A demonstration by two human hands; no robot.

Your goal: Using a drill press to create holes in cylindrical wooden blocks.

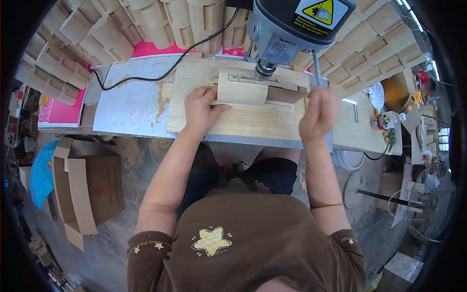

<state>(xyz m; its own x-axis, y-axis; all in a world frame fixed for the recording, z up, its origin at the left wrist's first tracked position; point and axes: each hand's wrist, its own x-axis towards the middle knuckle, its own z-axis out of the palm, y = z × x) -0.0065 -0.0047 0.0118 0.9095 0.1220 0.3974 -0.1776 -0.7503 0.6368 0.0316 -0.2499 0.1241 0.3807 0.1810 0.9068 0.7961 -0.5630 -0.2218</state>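
Observation:
A drill press (287,36) with a grey body stands over the bench, its chuck (265,69) directly above a pale wooden box-like piece (242,92). This piece has a rounded face and an opening at its right, and lies in a wooden jig (279,107) on a board. My left hand (200,111) grips the left end of the piece, thumb along the jig's front edge. Raised at the right, my right hand (318,113) is closed around the metal feed lever (316,68) and slightly blurred. The drill bit's tip cannot be made out.
Stacks of similar wooden pieces (104,39) line the back on both sides. A black cable (160,77) crosses the bench's left part. A plastic bottle (387,120) lies at the right. On the floor are an open cardboard box (104,187), a white bucket (349,159) and a fan (427,204).

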